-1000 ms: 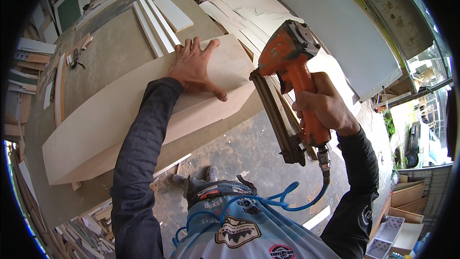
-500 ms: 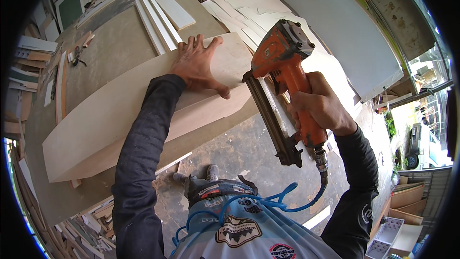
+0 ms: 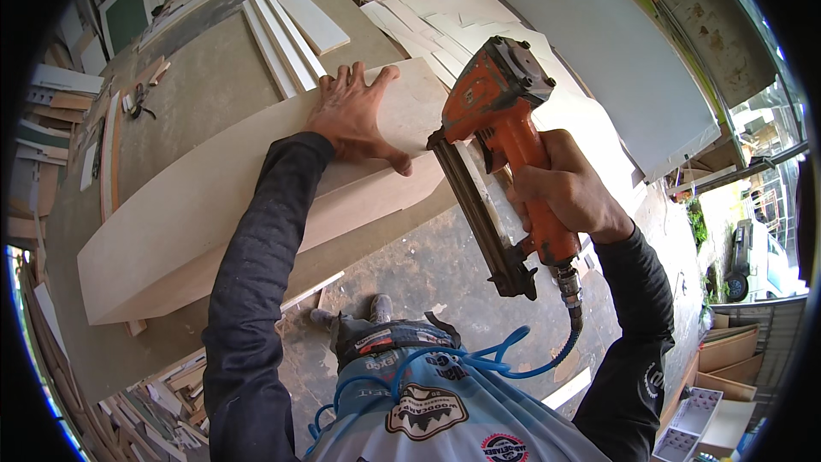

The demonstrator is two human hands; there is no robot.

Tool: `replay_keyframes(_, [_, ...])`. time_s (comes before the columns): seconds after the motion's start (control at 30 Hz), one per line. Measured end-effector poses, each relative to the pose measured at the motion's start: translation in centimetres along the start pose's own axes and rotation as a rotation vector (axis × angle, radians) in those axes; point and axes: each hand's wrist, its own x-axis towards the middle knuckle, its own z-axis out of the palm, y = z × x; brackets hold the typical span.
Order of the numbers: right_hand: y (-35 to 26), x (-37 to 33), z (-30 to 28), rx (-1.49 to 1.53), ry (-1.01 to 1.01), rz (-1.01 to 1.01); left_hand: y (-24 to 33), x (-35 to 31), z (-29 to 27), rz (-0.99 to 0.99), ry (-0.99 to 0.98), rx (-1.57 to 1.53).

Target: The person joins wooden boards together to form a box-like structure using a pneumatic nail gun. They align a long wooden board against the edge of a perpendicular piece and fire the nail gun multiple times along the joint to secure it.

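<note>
My left hand point(image 3: 355, 118) lies with fingers spread over the top edge of a long pale wooden box-like piece point(image 3: 197, 184) with a curved outline. The thumb reaches down past its near edge. In my right hand point(image 3: 575, 188) is an orange pneumatic nail gun point(image 3: 513, 137), my fingers wrapped round its grip. The gun's nose is at the right end of the wooden piece; I cannot tell whether it touches. A blue air hose point(image 3: 505, 368) runs from the bottom of the grip and loops in front of my shirt.
The wooden piece rests on a large brown worktable point(image 3: 188, 77). White strips point(image 3: 278, 43) and a white board point(image 3: 315, 21) lie beyond it. Large pale sheets point(image 3: 616, 60) stand at the right. Wood offcuts point(image 3: 162, 402) are piled at the lower left.
The nail gun in my right hand has shifted slightly left along the end of the wooden piece. My left hand has stayed in nearly the same place.
</note>
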Motion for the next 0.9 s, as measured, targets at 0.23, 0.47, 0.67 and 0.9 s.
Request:
replay_keyframes(0.23, [-0.3,-0.5,0.2,-0.009,0.050,0.050,-0.1,0.1,0.5,0.006,-0.001,-0.007])
replay_keyframes(0.47, [-0.7,-1.1,1.4,0.048,0.074,0.024,-0.7,-0.5,0.1,0.042,0.016,-0.067])
replay_keyframes(0.67, [-0.7,-1.0,2.0,0.048,-0.009,0.024,-3.6,-5.1,-2.5,0.207,0.028,0.054])
replay_keyframes(0.9, [-1.0,0.1,2.6,0.083,-0.053,-0.018,-9.3,-15.9,-6.4,0.024,0.050,0.012])
